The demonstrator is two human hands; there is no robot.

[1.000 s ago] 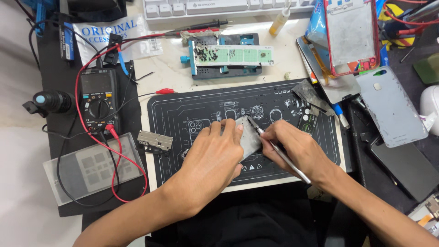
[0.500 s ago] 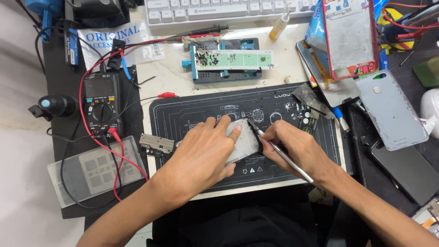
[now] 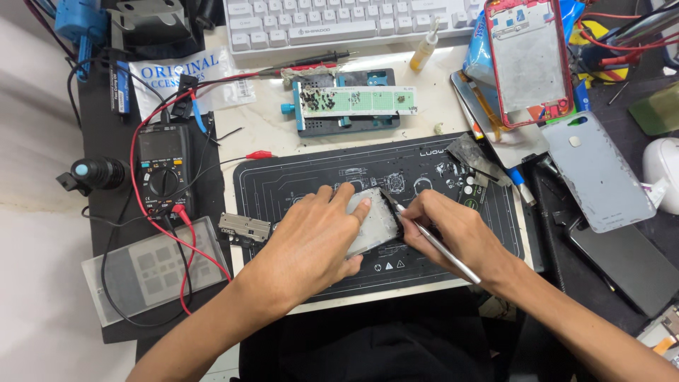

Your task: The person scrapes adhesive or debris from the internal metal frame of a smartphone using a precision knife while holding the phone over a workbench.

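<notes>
- Workbench surface: pale tabletop (image 3: 269, 134) crowded with phone-repair gear, with a black printed work mat (image 3: 283, 184) laid at the near edge.
- Left hand (image 3: 311, 244): lies palm down on the near middle of the mat, fingers spread and curled over a small phone body (image 3: 371, 223), pinning it flat; thumb and fingertips touch its pale back.
- Right hand (image 3: 453, 230): fingers closed in a pen grip around a slim metal tool (image 3: 442, 247); the tip meets the dark right edge of the phone body.
- Phone body: sits tilted on the mat, between the two hands, partly covered by the left one.
- Left of the mat: a small metal bracket part (image 3: 244, 228), then a clear flat tray (image 3: 152, 272), crossed by red and black leads.
- Further left: a black multimeter (image 3: 164, 177) with a dial, and beside it a small black torch-like cylinder (image 3: 99, 172).
- Right of the mat: a grey phone back cover (image 3: 598, 173) and a dark slab (image 3: 622, 262), well apart from the hands.
- Beyond the mat: a green perforated board on a blue-black holder (image 3: 346, 106).
- Far edge: a white keyboard (image 3: 339, 21), a small yellowish bottle (image 3: 424, 48), and a red-framed phone chassis (image 3: 527, 60).
</notes>
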